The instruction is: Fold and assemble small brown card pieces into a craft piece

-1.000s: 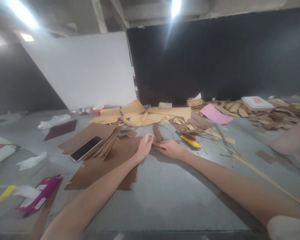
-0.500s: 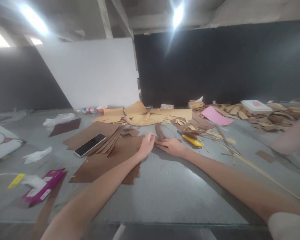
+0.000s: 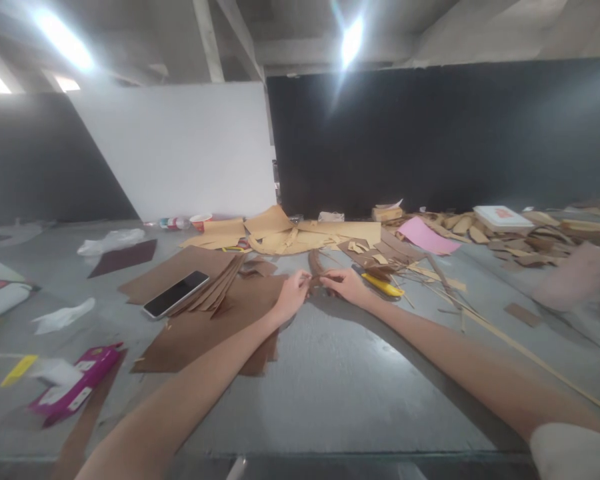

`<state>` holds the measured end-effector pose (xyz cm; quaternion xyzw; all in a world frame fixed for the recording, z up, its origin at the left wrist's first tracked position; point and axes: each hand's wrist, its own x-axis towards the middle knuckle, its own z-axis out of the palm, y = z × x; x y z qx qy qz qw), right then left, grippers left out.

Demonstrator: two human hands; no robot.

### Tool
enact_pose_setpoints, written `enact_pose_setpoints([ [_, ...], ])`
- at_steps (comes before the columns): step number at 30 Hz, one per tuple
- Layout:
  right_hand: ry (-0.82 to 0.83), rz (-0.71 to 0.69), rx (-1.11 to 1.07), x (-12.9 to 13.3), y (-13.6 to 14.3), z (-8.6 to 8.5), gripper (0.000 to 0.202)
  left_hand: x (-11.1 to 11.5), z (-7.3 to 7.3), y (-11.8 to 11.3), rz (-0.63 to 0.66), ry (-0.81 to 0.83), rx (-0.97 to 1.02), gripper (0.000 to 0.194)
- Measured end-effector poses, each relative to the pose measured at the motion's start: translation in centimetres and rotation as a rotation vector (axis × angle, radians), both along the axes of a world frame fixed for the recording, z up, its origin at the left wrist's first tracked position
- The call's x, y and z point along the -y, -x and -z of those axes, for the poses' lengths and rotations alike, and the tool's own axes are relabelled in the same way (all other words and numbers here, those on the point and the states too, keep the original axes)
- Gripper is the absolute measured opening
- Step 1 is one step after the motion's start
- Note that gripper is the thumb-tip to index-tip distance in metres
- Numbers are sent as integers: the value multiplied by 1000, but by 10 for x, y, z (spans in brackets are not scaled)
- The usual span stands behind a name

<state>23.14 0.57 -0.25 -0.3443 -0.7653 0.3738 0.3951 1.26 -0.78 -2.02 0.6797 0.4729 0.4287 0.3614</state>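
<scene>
The phone [image 3: 177, 294] lies face up on a spread of brown sheets [image 3: 210, 333], which reach toward the person and to its right across the grey tabletop [image 3: 340, 393]. To the right of the phone, just past the sheets, a curved brown strip [image 3: 315, 262] lies with its near end between the two hands. The left hand [image 3: 293, 293] has its grip drawn in, thumb and fingers bunched on that near end. The right hand [image 3: 348, 287] reaches in from the far side of the strip as seen from the phone; its fingertips meet the same end, though whether its grip is pinched tight I cannot tell. Farther right of the phone, just beside the right hand, lies a yellow cutter [image 3: 384, 286]. Beyond the phone and rightward are tan sheets [image 3: 340, 231] and a pink sheet [image 3: 427, 235]. Left of the phone is a crumpled tissue [image 3: 64, 315]; a magenta power strip [image 3: 77, 387] sits nearer the person on that side.
</scene>
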Motion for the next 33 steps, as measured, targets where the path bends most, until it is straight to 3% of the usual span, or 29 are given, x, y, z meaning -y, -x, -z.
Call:
enact_pose_setpoints([
  [8, 88, 85, -51, -5, 2, 7, 36, 4, -5, -2, -9, 14, 4, 39],
  [12, 52, 77, -61, -6, 2, 7, 36, 13, -13, -5, 32, 12, 25, 42],
  [15, -15, 92, -84, -6, 2, 5, 40, 19, -17, -7, 64, -59, -83, 41],
  [18, -21, 94, -73, -5, 2, 4, 39, 19, -16, -5, 67, -110, -171, 35],
  [23, -4, 86, -32, -4, 1, 5, 37, 15, -13, -2, 95, -101, -149, 24],
  [29, -146, 117, -33, -11, 0, 9, 31, 15, -13, -3, 79, -75, -143, 35],
  [33, -109, 106, -37, -11, -1, 9, 28, 16, -14, -3, 74, -64, -137, 39],
])
